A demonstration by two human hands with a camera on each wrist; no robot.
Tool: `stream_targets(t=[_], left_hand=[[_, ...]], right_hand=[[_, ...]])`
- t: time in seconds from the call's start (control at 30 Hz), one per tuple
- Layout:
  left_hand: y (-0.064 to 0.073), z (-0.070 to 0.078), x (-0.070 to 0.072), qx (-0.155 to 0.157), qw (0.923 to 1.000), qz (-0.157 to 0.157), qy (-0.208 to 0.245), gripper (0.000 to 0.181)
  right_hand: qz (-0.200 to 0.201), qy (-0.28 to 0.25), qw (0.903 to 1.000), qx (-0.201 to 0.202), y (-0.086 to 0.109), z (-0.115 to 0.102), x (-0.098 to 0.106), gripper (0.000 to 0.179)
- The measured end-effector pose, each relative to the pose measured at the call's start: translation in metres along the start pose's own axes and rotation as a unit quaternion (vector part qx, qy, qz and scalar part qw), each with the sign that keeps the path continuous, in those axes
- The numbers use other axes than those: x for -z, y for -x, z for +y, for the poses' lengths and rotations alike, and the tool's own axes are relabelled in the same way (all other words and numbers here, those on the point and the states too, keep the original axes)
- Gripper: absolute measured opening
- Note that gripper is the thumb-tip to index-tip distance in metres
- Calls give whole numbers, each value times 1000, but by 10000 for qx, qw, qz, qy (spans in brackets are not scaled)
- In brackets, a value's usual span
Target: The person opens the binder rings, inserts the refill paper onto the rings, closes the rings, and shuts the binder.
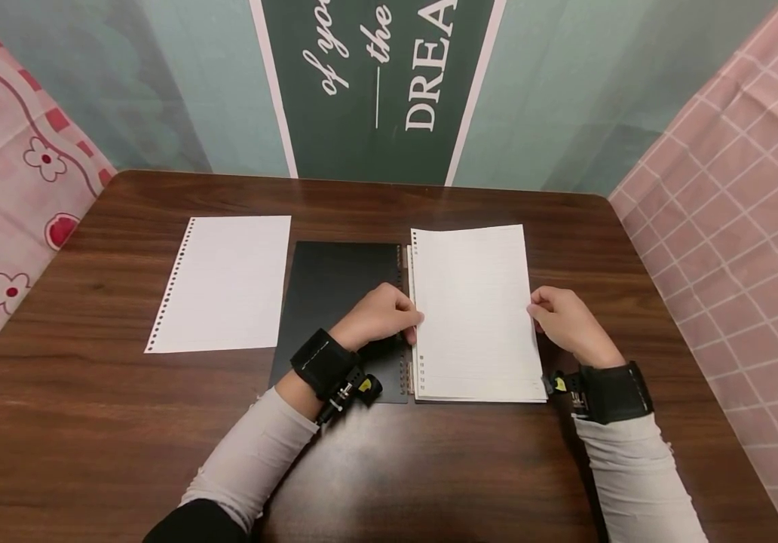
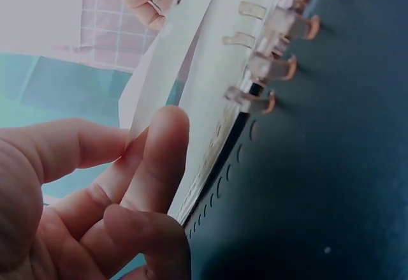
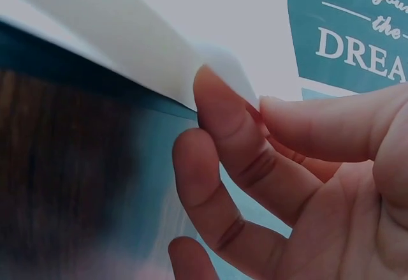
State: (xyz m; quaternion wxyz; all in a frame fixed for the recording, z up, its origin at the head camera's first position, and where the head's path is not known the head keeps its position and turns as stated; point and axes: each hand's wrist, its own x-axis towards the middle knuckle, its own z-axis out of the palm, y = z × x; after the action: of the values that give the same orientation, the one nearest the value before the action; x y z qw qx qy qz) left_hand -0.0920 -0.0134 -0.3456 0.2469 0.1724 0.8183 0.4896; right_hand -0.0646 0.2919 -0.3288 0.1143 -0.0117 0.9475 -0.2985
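A loose-leaf binder with a dark cover (image 1: 341, 279) lies spread on the table, its clear rings (image 2: 271, 66) standing open in the left wrist view. Above its right half is a punched sheet of lined paper (image 1: 470, 302), raised off the stack below. My left hand (image 1: 382, 313) pinches the sheet's punched edge between thumb and forefinger, beside the rings. At the opposite edge my right hand (image 1: 568, 320) pinches the same sheet between thumb and fingers. The stack beneath is mostly hidden by this sheet.
Another punched sheet (image 1: 222, 283) lies flat on the wooden table (image 1: 77, 407), left of the binder. A green cloth with white lettering (image 1: 378, 90) hangs behind the table. Pink patterned cloth (image 1: 755, 249) borders both sides.
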Motion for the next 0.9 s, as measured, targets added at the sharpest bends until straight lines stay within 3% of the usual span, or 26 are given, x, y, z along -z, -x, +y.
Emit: stream_targets(t=[0.57, 0.9], left_hand=[[-3, -3, -2, 94, 9974, 119, -703, 33], [-2, -2, -4, 217, 9963, 201, -811, 32]], right_hand=[[-124, 19, 9999, -29, -2, -2, -2, 18], [-145, 0, 9999, -49, -3, 0, -2, 19]])
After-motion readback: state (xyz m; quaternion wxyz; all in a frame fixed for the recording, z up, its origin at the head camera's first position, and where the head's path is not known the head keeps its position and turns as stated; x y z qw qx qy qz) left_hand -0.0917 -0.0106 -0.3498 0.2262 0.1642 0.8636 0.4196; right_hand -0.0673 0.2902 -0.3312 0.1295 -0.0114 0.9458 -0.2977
